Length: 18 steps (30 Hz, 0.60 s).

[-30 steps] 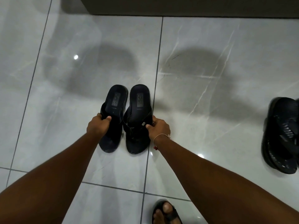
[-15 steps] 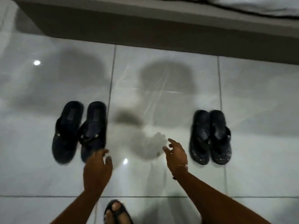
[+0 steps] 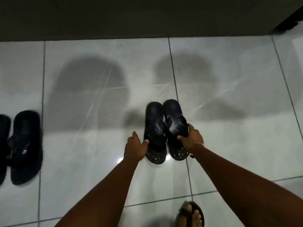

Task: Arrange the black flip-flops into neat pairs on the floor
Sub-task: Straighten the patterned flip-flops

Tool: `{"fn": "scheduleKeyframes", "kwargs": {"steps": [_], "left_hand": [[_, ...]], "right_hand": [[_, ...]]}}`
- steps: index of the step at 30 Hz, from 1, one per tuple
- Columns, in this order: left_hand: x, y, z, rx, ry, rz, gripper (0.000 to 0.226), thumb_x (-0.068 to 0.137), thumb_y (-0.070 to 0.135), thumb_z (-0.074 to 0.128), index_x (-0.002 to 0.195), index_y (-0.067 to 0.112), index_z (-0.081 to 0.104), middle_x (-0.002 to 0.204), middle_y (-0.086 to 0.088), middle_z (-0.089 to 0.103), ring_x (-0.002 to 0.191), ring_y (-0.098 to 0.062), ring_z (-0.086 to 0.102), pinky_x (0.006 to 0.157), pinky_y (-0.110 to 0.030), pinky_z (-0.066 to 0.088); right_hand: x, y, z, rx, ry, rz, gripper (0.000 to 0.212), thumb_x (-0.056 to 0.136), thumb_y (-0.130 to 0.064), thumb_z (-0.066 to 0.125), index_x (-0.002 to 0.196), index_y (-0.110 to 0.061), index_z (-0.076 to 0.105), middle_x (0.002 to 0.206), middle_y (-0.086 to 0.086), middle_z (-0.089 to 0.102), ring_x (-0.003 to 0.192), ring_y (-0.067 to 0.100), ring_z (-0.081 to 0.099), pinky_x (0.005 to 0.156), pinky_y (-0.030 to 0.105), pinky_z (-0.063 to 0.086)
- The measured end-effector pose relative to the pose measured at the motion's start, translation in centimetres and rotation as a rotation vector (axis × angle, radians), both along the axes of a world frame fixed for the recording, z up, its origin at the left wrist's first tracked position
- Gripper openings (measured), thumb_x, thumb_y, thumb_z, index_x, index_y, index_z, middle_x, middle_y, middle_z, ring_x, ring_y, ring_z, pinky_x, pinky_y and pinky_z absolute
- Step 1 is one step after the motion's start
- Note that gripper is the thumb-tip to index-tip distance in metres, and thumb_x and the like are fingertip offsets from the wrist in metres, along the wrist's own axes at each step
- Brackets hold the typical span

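Observation:
Two pairs of black flip-flops lie on the glossy grey tile floor. The textured pair sits at centre: its left flip-flop (image 3: 155, 128) and right flip-flop (image 3: 175, 123) lie side by side, heels away from me. My left hand (image 3: 135, 147) rests against the outer edge of the left flip-flop, thumb touching it. My right hand (image 3: 192, 136) grips the strap of the right flip-flop. The smooth pair (image 3: 24, 145) lies at the far left, partly cut off by the frame edge.
A dark furniture base or wall (image 3: 131, 17) runs along the top. My foot in a sandal (image 3: 191, 213) stands at the bottom right. Shadows of my arms and head fall on the tiles (image 3: 237, 79) beyond the shoes.
Both hands let go of the smooth pair, moved right and reached the textured pair. The view has shifted right, so the smooth pair now sits at the left edge.

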<state>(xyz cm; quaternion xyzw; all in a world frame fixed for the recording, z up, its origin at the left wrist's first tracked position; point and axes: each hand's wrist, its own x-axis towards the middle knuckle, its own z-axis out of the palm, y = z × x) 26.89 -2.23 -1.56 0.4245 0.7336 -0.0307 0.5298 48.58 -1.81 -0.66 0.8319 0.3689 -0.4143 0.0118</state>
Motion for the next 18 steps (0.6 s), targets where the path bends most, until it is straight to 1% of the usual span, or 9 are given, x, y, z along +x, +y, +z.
{"fn": "scheduleKeyframes", "kwargs": {"steps": [1,4,6,9,12,15,18], "left_hand": [[0.7,0.4,-0.6,-0.006,0.007,-0.010,0.073,0.095,0.036,0.054,0.153,0.007,0.019,0.150,-0.022,0.036,0.138,-0.039,0.040,0.109,-0.041,0.035],[2.2,0.8,-1.6,0.071,0.056,-0.043,0.054,0.094,0.029,0.053,0.143,0.014,0.039,0.132,-0.021,0.049,0.122,-0.041,0.054,0.100,-0.042,0.043],[3.2,0.7,-1.9,0.112,0.077,-0.021,0.048,0.092,0.026,0.055,0.139,0.016,0.047,0.124,-0.019,0.057,0.114,-0.039,0.059,0.095,-0.042,0.046],[4.6,0.8,-1.8,0.133,0.055,-0.003,0.048,0.091,0.025,0.057,0.138,0.018,0.050,0.122,-0.018,0.062,0.112,-0.037,0.061,0.096,-0.041,0.048],[6.7,0.8,-1.5,0.132,0.025,-0.020,0.048,0.091,0.026,0.059,0.138,0.019,0.052,0.121,-0.016,0.064,0.113,-0.036,0.061,0.096,-0.040,0.048],[9.2,0.8,-1.4,0.151,-0.001,-0.019,0.043,0.090,0.026,0.059,0.133,0.018,0.056,0.119,-0.015,0.066,0.111,-0.035,0.062,0.095,-0.039,0.049],[11.9,1.0,-1.4,0.174,-0.007,-0.034,0.040,0.090,0.028,0.060,0.128,0.015,0.060,0.116,-0.015,0.068,0.109,-0.034,0.064,0.090,-0.037,0.048]], "right_hand": [[-0.1,0.2,-0.7,-0.002,0.025,-0.024,0.073,0.079,-0.027,0.072,0.142,-0.019,0.038,0.127,0.019,0.059,0.117,0.041,0.056,0.099,0.048,0.047],[-0.2,0.2,-2.2,0.029,0.047,-0.109,0.078,0.078,-0.027,0.074,0.144,-0.023,0.034,0.127,0.020,0.056,0.116,0.043,0.056,0.097,0.051,0.048],[0.2,-0.1,-2.7,0.049,0.043,-0.129,0.079,0.079,-0.029,0.074,0.146,-0.025,0.032,0.128,0.020,0.052,0.116,0.044,0.055,0.098,0.051,0.048],[1.7,-0.3,-3.0,0.070,0.031,-0.126,0.079,0.080,-0.032,0.073,0.147,-0.027,0.031,0.131,0.020,0.047,0.117,0.045,0.053,0.098,0.051,0.047],[4.3,-0.2,-3.0,0.062,0.017,-0.094,0.078,0.080,-0.032,0.073,0.145,-0.028,0.032,0.128,0.021,0.047,0.114,0.046,0.055,0.098,0.050,0.048],[7.2,0.2,-2.8,0.072,0.025,-0.071,0.078,0.079,-0.030,0.074,0.145,-0.027,0.033,0.123,0.021,0.052,0.110,0.044,0.058,0.096,0.048,0.049],[9.9,0.6,-2.9,0.116,-0.001,-0.079,0.076,0.078,-0.025,0.076,0.144,-0.019,0.038,0.119,0.020,0.062,0.107,0.040,0.062,0.089,0.040,0.048]]}}
